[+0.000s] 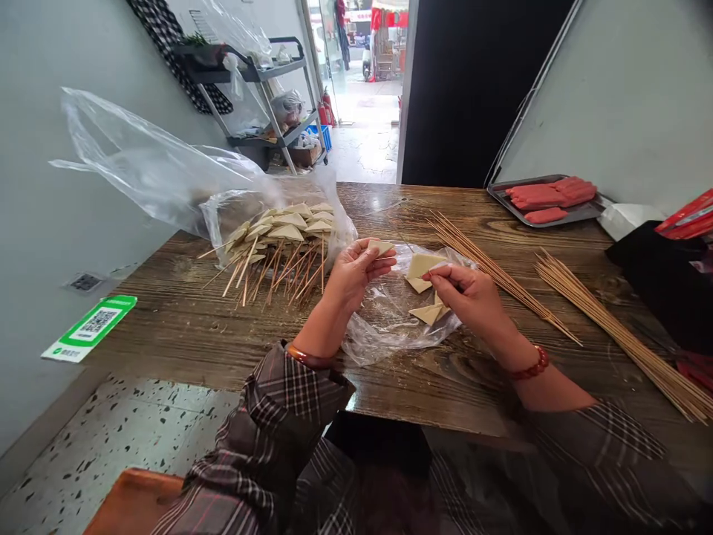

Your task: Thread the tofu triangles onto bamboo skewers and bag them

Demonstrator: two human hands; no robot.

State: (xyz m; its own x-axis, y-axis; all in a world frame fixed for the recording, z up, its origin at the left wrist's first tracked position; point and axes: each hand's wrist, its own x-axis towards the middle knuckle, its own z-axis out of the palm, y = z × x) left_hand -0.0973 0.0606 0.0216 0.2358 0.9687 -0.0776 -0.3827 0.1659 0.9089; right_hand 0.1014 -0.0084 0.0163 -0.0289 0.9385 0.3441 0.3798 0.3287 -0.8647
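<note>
Our left hand pinches a tofu-like triangle; our right hand grips something unclear. Many skewered triangles are done, some loose slices left.

My only feed, the head camera, looks forward and down across the wooden surface, with the left hand and right hand near, the doorway far beyond.

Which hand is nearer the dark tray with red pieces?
Right. The right hand is left of the tray and nearer the person; the left hand is farther left.
</note>
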